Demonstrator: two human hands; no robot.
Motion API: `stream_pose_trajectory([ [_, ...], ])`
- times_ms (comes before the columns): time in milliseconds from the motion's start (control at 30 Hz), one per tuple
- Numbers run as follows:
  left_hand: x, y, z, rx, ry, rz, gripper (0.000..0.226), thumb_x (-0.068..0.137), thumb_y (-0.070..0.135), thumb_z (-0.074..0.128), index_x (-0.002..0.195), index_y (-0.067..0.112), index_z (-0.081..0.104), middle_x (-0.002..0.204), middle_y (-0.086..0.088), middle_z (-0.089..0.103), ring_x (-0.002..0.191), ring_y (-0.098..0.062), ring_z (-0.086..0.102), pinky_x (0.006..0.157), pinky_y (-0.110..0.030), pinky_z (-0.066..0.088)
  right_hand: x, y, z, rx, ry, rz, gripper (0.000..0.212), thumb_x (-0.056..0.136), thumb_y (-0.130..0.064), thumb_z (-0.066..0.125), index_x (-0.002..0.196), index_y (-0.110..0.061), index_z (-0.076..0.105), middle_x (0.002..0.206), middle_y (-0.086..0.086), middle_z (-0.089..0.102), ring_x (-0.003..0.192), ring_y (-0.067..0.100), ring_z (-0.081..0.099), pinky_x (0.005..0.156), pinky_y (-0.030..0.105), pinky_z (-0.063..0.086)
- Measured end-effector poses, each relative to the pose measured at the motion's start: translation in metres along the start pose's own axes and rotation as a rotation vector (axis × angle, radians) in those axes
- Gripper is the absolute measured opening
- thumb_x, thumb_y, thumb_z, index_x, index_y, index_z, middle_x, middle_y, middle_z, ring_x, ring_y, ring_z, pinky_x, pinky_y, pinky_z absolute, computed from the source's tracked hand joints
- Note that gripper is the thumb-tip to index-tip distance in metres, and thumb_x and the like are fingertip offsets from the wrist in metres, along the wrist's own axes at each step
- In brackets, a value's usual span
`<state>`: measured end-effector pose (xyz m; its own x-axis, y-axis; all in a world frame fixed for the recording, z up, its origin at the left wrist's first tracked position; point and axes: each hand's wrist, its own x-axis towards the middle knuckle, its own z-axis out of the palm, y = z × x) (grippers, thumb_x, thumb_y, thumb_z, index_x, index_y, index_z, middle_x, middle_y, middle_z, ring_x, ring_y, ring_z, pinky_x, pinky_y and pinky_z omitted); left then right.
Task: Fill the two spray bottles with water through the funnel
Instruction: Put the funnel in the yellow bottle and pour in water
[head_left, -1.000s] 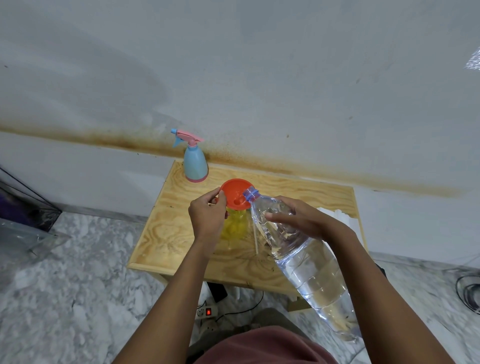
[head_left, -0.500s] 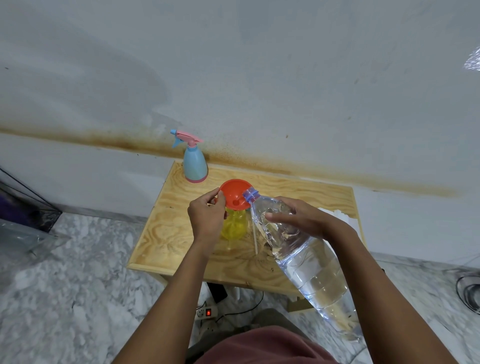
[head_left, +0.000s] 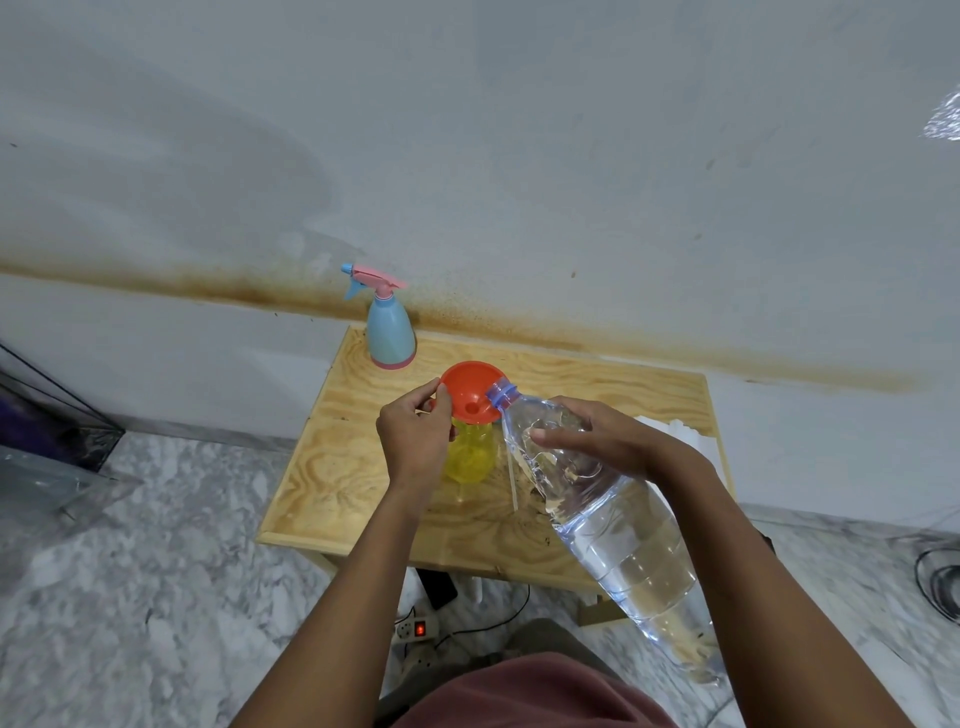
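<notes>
An orange funnel (head_left: 470, 389) sits in the neck of a yellow spray bottle (head_left: 469, 453) standing mid-table without its sprayer head. My left hand (head_left: 415, 435) pinches the funnel's left rim. My right hand (head_left: 597, 441) grips the shoulder of a large clear water bottle (head_left: 608, 519), tilted with its blue-ringed mouth resting over the funnel's right rim. A blue spray bottle (head_left: 390, 332) with a pink trigger head stands upright at the table's back left corner.
The small plywood table (head_left: 343, 467) stands against a stained white wall. A thin white dip tube (head_left: 513, 483) lies on it right of the yellow bottle, white paper (head_left: 685, 434) at its right edge. A power strip (head_left: 415, 629) and cables lie on the marble floor below.
The water bottle's base has risen slightly, so it tilts a little more toward the funnel. Both hands keep their grips.
</notes>
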<state>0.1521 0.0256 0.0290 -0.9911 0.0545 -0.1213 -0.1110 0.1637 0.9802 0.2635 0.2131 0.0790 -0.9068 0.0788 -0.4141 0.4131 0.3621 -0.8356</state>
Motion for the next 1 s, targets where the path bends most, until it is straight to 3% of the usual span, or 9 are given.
stream_pose_trajectory([
  [100, 0.001, -0.001, 0.0, -0.008, 0.0, 0.005, 0.027, 0.095, 0.016, 0.065, 0.12, 0.009, 0.071, 0.067, 0.007, 0.066, 0.046, -0.014, 0.061, 0.062, -0.039, 0.062, -0.001, 0.0, 0.0, -0.004, 0.008, -0.002, 0.053, 0.077, -0.055, 0.068, 0.125, -0.035, 0.062, 0.114, -0.004, 0.072, 0.105, 0.021, 0.068, 0.095, 0.041, 0.052],
  [267, 0.001, -0.002, 0.0, -0.015, -0.005, -0.001, 0.028, 0.095, 0.016, 0.065, 0.121, 0.009, 0.07, 0.065, 0.007, 0.064, 0.044, -0.013, 0.06, 0.06, -0.036, 0.061, -0.002, -0.001, 0.0, -0.017, 0.002, 0.004, 0.053, 0.075, -0.06, 0.068, 0.124, -0.039, 0.061, 0.119, -0.002, 0.07, 0.111, 0.024, 0.066, 0.1, 0.044, 0.05],
  [367, 0.002, -0.002, 0.0, -0.018, -0.005, 0.0, 0.027, 0.095, 0.016, 0.065, 0.12, 0.009, 0.071, 0.064, 0.008, 0.063, 0.045, -0.014, 0.06, 0.058, -0.033, 0.06, 0.0, 0.0, -0.001, -0.001, -0.01, 0.021, 0.051, 0.075, -0.059, 0.07, 0.121, -0.039, 0.063, 0.117, 0.001, 0.071, 0.109, 0.028, 0.067, 0.099, 0.046, 0.051],
  [567, 0.003, -0.003, 0.0, -0.034, -0.013, -0.001, 0.026, 0.095, 0.016, 0.065, 0.119, 0.008, 0.072, 0.061, 0.009, 0.063, 0.045, -0.016, 0.059, 0.054, -0.029, 0.056, -0.003, -0.006, -0.003, -0.023, -0.024, 0.05, 0.043, 0.084, -0.053, 0.069, 0.125, -0.041, 0.061, 0.104, -0.014, 0.074, 0.093, 0.008, 0.071, 0.084, 0.029, 0.054],
  [700, 0.002, -0.003, -0.001, -0.03, -0.017, -0.009, 0.027, 0.095, 0.017, 0.065, 0.12, 0.009, 0.071, 0.062, 0.005, 0.063, 0.044, -0.013, 0.06, 0.051, -0.024, 0.053, -0.004, -0.009, -0.003, -0.032, -0.019, 0.052, 0.047, 0.082, -0.055, 0.071, 0.125, -0.04, 0.061, 0.099, -0.019, 0.074, 0.088, 0.002, 0.07, 0.08, 0.026, 0.051],
  [900, 0.002, -0.002, -0.001, -0.037, -0.018, -0.006, 0.027, 0.095, 0.016, 0.065, 0.12, 0.008, 0.071, 0.063, 0.005, 0.064, 0.043, -0.011, 0.059, 0.057, -0.031, 0.059, -0.005, -0.01, -0.003, -0.034, -0.011, 0.051, 0.045, 0.075, -0.059, 0.069, 0.117, -0.044, 0.063, 0.108, -0.015, 0.073, 0.097, 0.006, 0.07, 0.089, 0.03, 0.053],
  [1000, 0.001, -0.001, -0.002, -0.03, -0.015, -0.002, 0.027, 0.095, 0.016, 0.065, 0.12, 0.008, 0.071, 0.064, 0.003, 0.066, 0.044, -0.013, 0.059, 0.056, -0.03, 0.058, -0.006, -0.008, -0.002, -0.024, -0.005, 0.027, 0.042, 0.076, -0.058, 0.07, 0.115, -0.043, 0.065, 0.109, -0.008, 0.074, 0.099, 0.016, 0.071, 0.092, 0.036, 0.055],
])
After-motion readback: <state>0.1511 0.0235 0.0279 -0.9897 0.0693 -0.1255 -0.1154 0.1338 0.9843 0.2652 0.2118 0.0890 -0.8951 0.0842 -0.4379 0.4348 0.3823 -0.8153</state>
